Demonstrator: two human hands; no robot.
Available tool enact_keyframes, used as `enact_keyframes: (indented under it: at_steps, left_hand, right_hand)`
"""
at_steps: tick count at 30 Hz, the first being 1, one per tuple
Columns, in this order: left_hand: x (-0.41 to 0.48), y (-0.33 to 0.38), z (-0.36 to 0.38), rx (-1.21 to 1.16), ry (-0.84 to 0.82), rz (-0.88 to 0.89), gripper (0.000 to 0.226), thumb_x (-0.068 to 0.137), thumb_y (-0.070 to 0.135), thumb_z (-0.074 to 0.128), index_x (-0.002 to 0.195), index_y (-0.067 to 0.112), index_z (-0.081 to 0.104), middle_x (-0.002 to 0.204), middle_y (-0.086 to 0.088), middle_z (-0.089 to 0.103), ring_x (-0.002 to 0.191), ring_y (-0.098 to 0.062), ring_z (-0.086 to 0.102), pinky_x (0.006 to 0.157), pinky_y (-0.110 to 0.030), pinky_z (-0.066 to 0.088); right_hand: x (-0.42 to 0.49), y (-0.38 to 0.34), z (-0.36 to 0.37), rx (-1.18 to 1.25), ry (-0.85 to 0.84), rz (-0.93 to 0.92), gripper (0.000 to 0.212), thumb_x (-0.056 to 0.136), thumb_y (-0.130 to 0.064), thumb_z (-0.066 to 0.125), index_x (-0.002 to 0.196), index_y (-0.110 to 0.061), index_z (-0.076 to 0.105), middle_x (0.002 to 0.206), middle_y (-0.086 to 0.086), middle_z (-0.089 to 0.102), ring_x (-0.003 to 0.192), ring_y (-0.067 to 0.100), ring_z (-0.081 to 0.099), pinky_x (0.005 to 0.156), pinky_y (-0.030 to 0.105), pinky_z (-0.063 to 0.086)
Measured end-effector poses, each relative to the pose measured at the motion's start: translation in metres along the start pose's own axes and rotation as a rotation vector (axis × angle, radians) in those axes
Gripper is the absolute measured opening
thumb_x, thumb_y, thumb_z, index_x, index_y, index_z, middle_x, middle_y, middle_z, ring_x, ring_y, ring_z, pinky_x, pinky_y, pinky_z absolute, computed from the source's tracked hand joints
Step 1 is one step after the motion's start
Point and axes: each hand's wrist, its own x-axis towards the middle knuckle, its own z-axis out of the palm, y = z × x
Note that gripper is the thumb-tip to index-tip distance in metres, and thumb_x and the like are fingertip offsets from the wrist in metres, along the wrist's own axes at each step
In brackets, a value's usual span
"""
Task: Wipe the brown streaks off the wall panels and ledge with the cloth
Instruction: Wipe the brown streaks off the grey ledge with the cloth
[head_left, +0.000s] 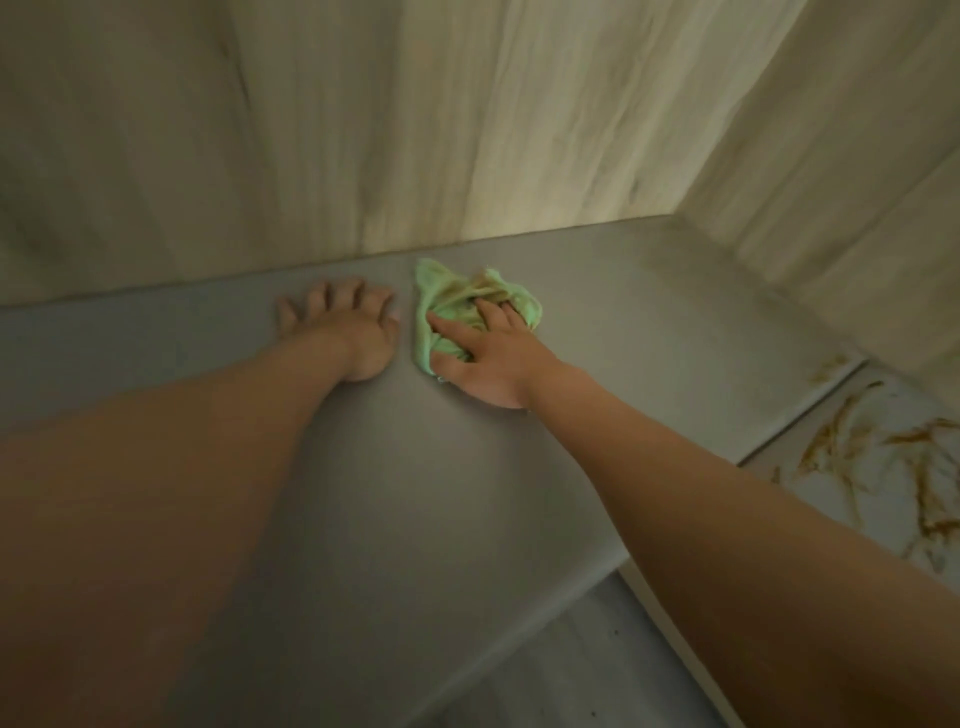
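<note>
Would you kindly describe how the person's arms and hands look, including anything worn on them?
Both arms are bare as far up as the view shows: no sleeves. The left hand and right hand wear no gloves, and I see no watch, bracelet or rings, though the picture is dim and soft.

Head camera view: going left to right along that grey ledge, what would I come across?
Left hand pressed flat on the grey ledge → green cloth, stained brown → right hand, fingers on the cloth → brown streaks on the pale panel at far right.
</note>
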Motion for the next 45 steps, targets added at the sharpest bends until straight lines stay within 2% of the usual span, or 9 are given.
enact_keyframes:
  at_steps: [7,10,16,21,24,27,31,39,45]
  left_hand:
    - [-0.004,-0.003,-0.003,-0.007,-0.031,0.037,0.064,0.105,0.056,0.007,0.165,0.032,0.004,0.173,0.006,-0.009,0.158,-0.030,-0.015,0.121,-0.067,-0.010]
    - [-0.005,-0.001,-0.003,-0.007,-0.014,0.029,0.059,0.106,0.052,0.009,0.164,0.037,0.009,0.174,0.006,-0.005,0.159,-0.030,-0.011,0.121,-0.067,-0.008]
    - [0.000,0.006,-0.003,0.027,0.032,-0.010,0.058,0.104,0.050,0.014,0.160,0.038,0.023,0.172,0.005,0.008,0.159,-0.029,0.002,0.122,-0.067,-0.001]
    - [0.005,0.046,-0.014,0.131,-0.017,-0.179,0.058,0.105,0.042,0.021,0.161,0.026,0.021,0.172,-0.005,0.011,0.156,-0.039,0.015,0.120,-0.071,0.012]
    - [0.013,0.084,-0.013,0.219,-0.016,-0.263,0.065,0.104,0.031,0.022,0.166,0.017,0.007,0.174,-0.010,0.002,0.157,-0.044,0.010,0.120,-0.074,0.004]
    - [0.007,0.140,-0.003,0.159,0.040,-0.247,0.062,0.104,0.027,0.026,0.163,0.010,0.015,0.172,-0.013,0.007,0.157,-0.041,0.008,0.122,-0.069,0.004]
    - [0.003,0.244,0.007,0.118,0.074,-0.062,0.052,0.105,0.033,0.035,0.151,0.010,0.035,0.163,-0.017,0.027,0.152,-0.037,0.022,0.123,-0.063,0.015]
    - [0.030,0.384,0.035,0.072,0.082,0.127,0.048,0.104,0.039,0.030,0.143,0.014,0.043,0.154,-0.014,0.035,0.145,-0.036,0.031,0.120,-0.061,0.021]
    - [0.057,0.379,0.059,0.131,0.064,0.052,0.060,0.104,0.052,0.016,0.159,0.028,0.017,0.172,-0.003,0.006,0.157,-0.042,0.002,0.118,-0.075,0.002]
  right_hand:
    - [-0.058,-0.010,0.010,-0.054,-0.005,-0.188,0.063,0.097,-0.069,0.044,0.155,-0.059,0.022,0.174,0.002,0.001,0.159,0.019,-0.003,0.125,0.030,-0.006]
    - [-0.072,0.034,0.003,-0.108,-0.036,-0.052,0.072,0.085,-0.083,0.028,0.153,-0.066,0.012,0.174,0.005,0.000,0.160,0.021,-0.001,0.128,0.033,-0.001]
    - [-0.035,0.124,-0.018,-0.164,0.010,0.312,0.072,0.093,-0.078,0.032,0.157,-0.060,0.005,0.172,0.018,0.000,0.159,0.035,0.002,0.127,0.044,0.003]
    - [-0.007,0.142,-0.030,-0.142,-0.006,0.277,0.072,0.095,-0.078,0.031,0.158,-0.059,0.001,0.170,0.025,-0.003,0.158,0.040,-0.001,0.126,0.046,0.002]
    - [-0.006,0.162,-0.034,-0.090,0.000,0.212,0.074,0.092,-0.082,0.031,0.156,-0.061,0.001,0.171,0.022,-0.007,0.158,0.040,-0.005,0.126,0.047,0.000]
    - [-0.018,0.192,-0.036,-0.078,-0.028,0.161,0.078,0.087,-0.088,0.026,0.156,-0.062,0.000,0.171,0.019,-0.010,0.158,0.039,-0.008,0.128,0.047,-0.002]
    - [-0.057,0.259,-0.049,-0.066,-0.095,0.337,0.086,0.086,-0.090,0.024,0.158,-0.056,-0.007,0.170,0.021,-0.016,0.157,0.043,-0.007,0.128,0.051,0.000]
    - [-0.072,0.336,-0.050,-0.001,-0.080,0.787,0.100,0.089,-0.086,0.017,0.162,-0.026,-0.018,0.164,0.036,-0.016,0.153,0.055,-0.002,0.125,0.062,0.002]
    - [-0.051,0.376,-0.058,0.109,-0.015,0.952,0.100,0.089,-0.084,0.018,0.162,-0.025,-0.017,0.163,0.037,-0.016,0.150,0.061,-0.002,0.123,0.066,0.002]
